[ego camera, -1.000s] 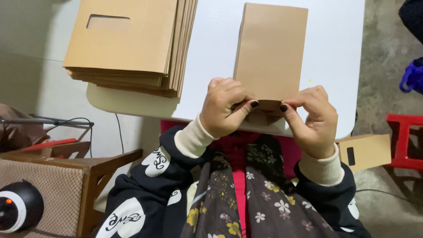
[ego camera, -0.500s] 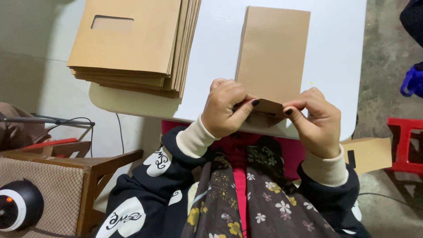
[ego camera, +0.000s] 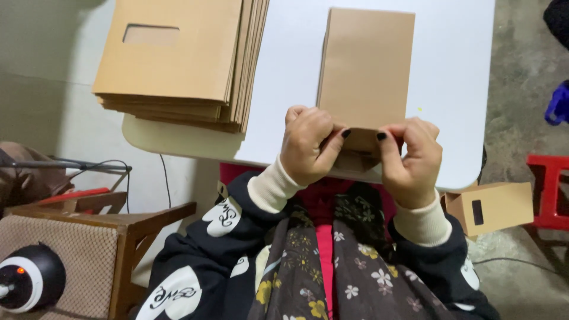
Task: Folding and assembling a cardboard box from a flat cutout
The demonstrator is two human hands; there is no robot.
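Nearest the viewer, at six o'clock, sit the person's dark patterned sleeves with cream cuffs. Just beyond them the left hand [ego camera: 308,145] and the right hand [ego camera: 412,160] meet at the near end of a flat brown cardboard box [ego camera: 366,71]. Both hands are curled tight: the thumbs, with dark nails, press on top of a short end flap while the other fingers tuck underneath, so each hand pinches the same folded edge from its own side. The box lies lengthways on the white table [ego camera: 296,77], its near end right at the table's front edge and its far end pointing to twelve o'clock.

By my reading, the flap at the near end is being folded or tucked closed. That calls for firm thumb pressure along the crease with the box body kept flat so it does not slide away.

At four o'clock, lower and off the table, a small assembled brown box [ego camera: 492,206] with a dark slot rests near a red stool [ego camera: 551,189]. At eight o'clock stands a wooden chair [ego camera: 106,237]. Farthest, at eleven o'clock, a thick stack of flat cardboard blanks [ego camera: 178,59] with window cut-outs overhangs the table's left edge.
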